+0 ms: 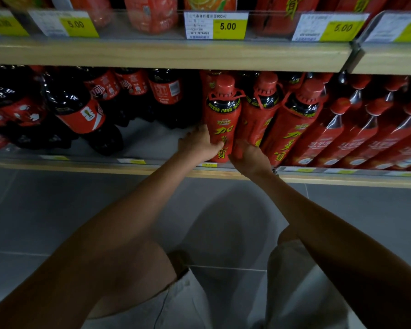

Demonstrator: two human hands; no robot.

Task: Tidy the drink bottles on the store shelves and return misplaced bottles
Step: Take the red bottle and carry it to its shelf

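A red herbal tea bottle (223, 115) with yellow characters and a red cap stands at the front of the lower shelf. My left hand (198, 144) grips its lower left side. My right hand (249, 155) wraps the base of the second red tea bottle (259, 112) just to the right. A third one (294, 124) leans beside them. Dark cola bottles (78, 110) with red labels fill the left of the same shelf, some tilted.
The lower shelf's wooden edge (105, 168) carries small price tags. Red-labelled slim bottles (356, 134) lean in rows at the right. The upper shelf (166, 53) holds orange and red bottles behind yellow 5.00 tags (228, 26). Grey floor tiles and my knees lie below.
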